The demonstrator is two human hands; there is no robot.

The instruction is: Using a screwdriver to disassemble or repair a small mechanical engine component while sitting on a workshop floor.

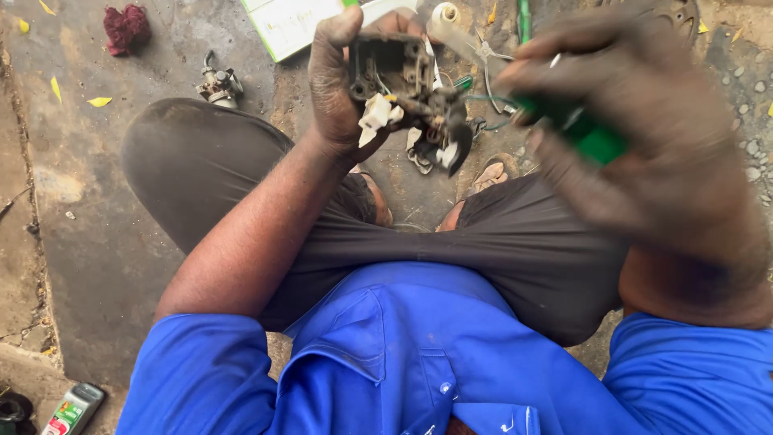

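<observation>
your left hand clutches a grimy black switch block with white plastic connectors and wires above your knees; your blurred right hand is wrapped around a green-handled tool beside it.

Stained concrete floor: red rag, small metal part, yellow leaves, bottle seen lying on it.

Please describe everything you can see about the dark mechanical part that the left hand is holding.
The dark mechanical part looks like grimy metal, blocky, with recesses and holes on its face. A white plastic connector and thin green wires hang from it, and a black piece sticks out at its lower right. The left hand grips it from the left, raised above the knees. The right hand, blurred, holds a green-handled tool beside it.
</observation>
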